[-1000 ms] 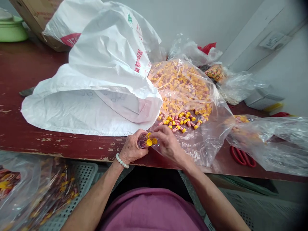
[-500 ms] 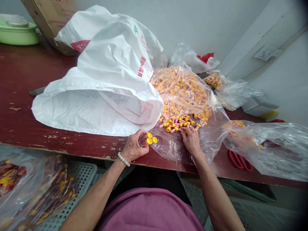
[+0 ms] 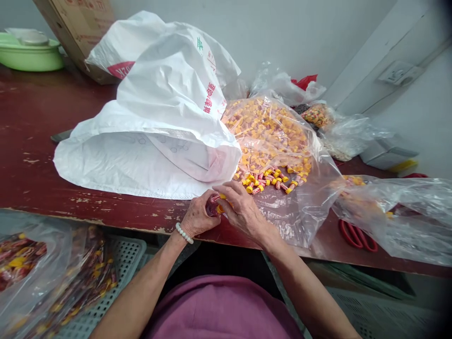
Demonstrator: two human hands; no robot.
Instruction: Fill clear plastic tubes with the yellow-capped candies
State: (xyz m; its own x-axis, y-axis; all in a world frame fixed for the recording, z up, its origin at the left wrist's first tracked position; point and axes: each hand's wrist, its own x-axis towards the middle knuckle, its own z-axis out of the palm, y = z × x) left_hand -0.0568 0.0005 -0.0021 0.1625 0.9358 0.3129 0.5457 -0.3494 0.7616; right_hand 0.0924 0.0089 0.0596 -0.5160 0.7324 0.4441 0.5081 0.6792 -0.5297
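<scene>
My left hand point(image 3: 198, 215), a pale bead bracelet at its wrist, is closed round a small bunch of clear tubes point(image 3: 212, 206) with yellow caps. At the capped end, my right hand point(image 3: 245, 212) has its fingers bent in a pinch over the yellow ends. Its fingertips partly cover what it grips, so I cannot make out whether it holds a separate piece. Just beyond the hands lie loose red-and-white printed pieces with yellow caps point(image 3: 270, 179), spilling from the mouth of a clear plastic bag point(image 3: 293, 226) full of more of them.
A large white woven sack point(image 3: 141, 169) lies open-mouthed on the worn red table point(image 3: 31, 174). Red-handled scissors point(image 3: 356, 235) rest at the right beside another clear bag point(image 3: 406, 221). Below left, a crate point(image 3: 129, 256) holds filled bags. A green basin point(image 3: 31, 54) and carton point(image 3: 83, 35) stand behind.
My right hand has left the loose yellow-capped pieces and moved left to the tubes in my left hand. My left hand keeps its hold in about the same place.
</scene>
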